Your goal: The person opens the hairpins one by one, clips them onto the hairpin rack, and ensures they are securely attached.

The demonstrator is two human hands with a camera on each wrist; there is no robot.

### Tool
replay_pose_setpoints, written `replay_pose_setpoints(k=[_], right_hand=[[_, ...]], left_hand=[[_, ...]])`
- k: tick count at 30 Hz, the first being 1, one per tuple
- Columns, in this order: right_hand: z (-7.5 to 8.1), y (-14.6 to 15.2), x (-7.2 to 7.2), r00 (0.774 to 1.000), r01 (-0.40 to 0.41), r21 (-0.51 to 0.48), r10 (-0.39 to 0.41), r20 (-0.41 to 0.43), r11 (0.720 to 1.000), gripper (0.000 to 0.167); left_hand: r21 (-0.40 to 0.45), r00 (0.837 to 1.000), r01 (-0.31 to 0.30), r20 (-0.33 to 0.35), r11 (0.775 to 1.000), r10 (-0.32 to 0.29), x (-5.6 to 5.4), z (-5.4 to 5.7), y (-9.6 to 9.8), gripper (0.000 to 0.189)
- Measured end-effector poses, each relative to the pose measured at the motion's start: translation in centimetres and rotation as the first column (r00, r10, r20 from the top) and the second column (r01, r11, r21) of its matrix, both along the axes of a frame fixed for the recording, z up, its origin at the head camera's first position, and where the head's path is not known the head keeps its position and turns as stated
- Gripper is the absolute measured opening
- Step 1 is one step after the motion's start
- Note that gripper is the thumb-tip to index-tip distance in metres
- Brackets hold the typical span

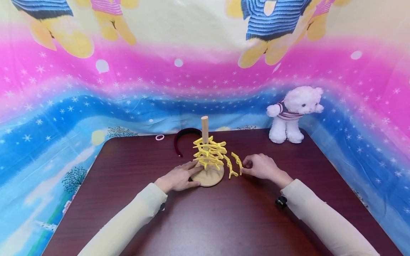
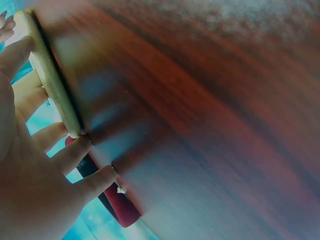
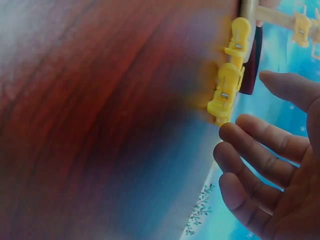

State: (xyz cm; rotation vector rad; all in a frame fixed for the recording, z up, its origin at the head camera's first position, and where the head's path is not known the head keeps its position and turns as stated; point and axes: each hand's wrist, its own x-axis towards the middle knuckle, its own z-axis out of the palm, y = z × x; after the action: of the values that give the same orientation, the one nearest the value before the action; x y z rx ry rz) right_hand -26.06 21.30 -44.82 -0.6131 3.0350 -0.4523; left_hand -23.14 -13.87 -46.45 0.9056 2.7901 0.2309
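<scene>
A wooden post [image 1: 205,129] rises from a round wooden base [image 1: 206,180]. Several yellow branch-like plastic pieces [image 1: 208,153] are stacked around it. My left hand [image 1: 180,177] rests on the base's left side, its fingers spread apart in the left wrist view. Two loose yellow pieces [image 1: 229,165] lie on the table just right of the base. Beside the outer one is my right hand [image 1: 263,167], with fingertips right at its edge. In the right wrist view the thumb stands apart from the loosely bent fingers, and the yellow piece [image 3: 225,95] lies beyond them.
A dark red headband [image 1: 175,143] lies behind the base, with a small pink ring [image 1: 159,137] to its left. At the back right corner stands a white teddy bear [image 1: 286,129]. A printed cloth [image 1: 179,92] surrounds the dark wooden table [image 1: 205,220].
</scene>
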Motion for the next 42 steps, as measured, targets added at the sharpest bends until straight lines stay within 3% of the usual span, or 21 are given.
replay_pose_setpoints(k=[13,30,42], right_hand=[[-0.17,-0.11,0.02,0.995,0.063,0.106,-0.071,0.073,0.992,0.029],[-0.43,-0.4,-0.29,0.991,0.104,0.153,-0.116,0.067,0.983,0.039],[-0.92,0.34,-0.49,0.994,0.099,0.08,-0.103,0.039,0.992,0.032]], left_hand=[[-0.01,1.0,-0.001,-0.008,1.0,0.001,-0.05,0.15,-0.03,0.067],[-0.006,1.0,0.002,-0.004,1.0,-0.002,-0.05,0.01,0.05,0.067],[-0.005,1.0,0.004,-0.001,1.0,-0.004,-0.07,-0.25,0.05,0.068]])
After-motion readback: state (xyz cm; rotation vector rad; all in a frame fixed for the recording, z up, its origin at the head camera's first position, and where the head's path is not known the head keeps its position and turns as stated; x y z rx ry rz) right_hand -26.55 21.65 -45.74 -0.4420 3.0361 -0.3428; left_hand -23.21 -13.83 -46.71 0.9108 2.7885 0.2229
